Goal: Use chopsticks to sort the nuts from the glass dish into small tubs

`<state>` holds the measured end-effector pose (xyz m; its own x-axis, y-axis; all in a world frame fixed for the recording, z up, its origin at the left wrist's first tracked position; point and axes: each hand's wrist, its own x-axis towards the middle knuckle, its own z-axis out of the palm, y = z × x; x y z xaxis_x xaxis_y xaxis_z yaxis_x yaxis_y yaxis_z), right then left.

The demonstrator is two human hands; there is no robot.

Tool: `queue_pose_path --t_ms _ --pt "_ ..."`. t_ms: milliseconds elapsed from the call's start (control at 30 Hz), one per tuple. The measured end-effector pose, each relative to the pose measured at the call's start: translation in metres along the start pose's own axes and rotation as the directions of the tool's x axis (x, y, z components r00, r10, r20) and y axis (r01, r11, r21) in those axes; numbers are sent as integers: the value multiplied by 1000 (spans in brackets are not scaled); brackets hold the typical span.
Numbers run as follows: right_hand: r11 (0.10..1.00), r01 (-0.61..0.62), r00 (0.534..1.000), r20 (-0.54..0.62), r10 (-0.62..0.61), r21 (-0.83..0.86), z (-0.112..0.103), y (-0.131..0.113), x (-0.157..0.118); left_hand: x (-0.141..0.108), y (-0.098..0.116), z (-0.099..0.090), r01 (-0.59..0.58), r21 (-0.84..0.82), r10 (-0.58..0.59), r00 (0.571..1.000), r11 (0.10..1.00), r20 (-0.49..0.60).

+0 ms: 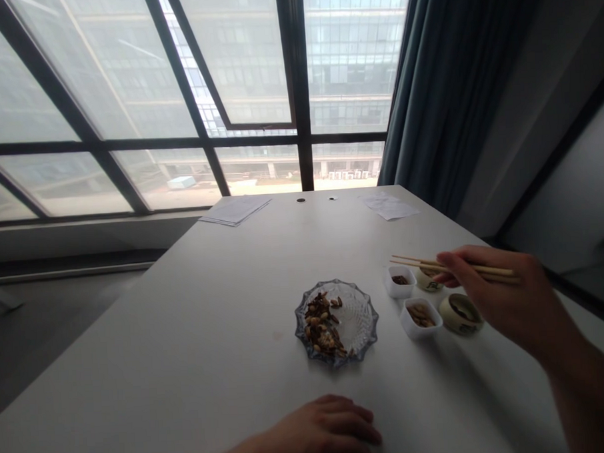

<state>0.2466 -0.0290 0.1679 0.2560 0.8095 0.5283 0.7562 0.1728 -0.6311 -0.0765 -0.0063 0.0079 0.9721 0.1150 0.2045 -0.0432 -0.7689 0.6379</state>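
Observation:
My right hand [489, 285] grips a pair of wooden chopsticks [418, 261]. Their tips point left, above the small white cups, with nothing visible between them. One white cup [399, 289] contains small dark bits; a nearer white cup [420, 325] has longer brown pieces inside. Beside these stand two cream cups with dark markings, a rear one [427, 281] partly covered by my hand and a front one [461, 316]. A scalloped glass dish [359, 324] holds a mix of brown pieces [324, 326], mostly on its left side. My left hand [331, 429] rests on the table below the dish, fingers loosely extended.
The white table [211, 324] stretches toward a large window [249, 55]. Paper sheets [236, 211] lie at its far left, and another thin sheet [390, 205] at the far right. Two round holes mark the far end. A dark blue curtain [441, 93] hangs at the right.

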Motion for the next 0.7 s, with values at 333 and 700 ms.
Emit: queue_pose_path --t_ms 333,700 --pt "964 -87 896 443 -35 251 55 -21 -12 0 -1 0 2 -15 -1 1000 1000 4" --pt "954 -179 885 464 50 239 90 -1 -20 0 -1 -1 -20 -25 19 1000 999 -24"
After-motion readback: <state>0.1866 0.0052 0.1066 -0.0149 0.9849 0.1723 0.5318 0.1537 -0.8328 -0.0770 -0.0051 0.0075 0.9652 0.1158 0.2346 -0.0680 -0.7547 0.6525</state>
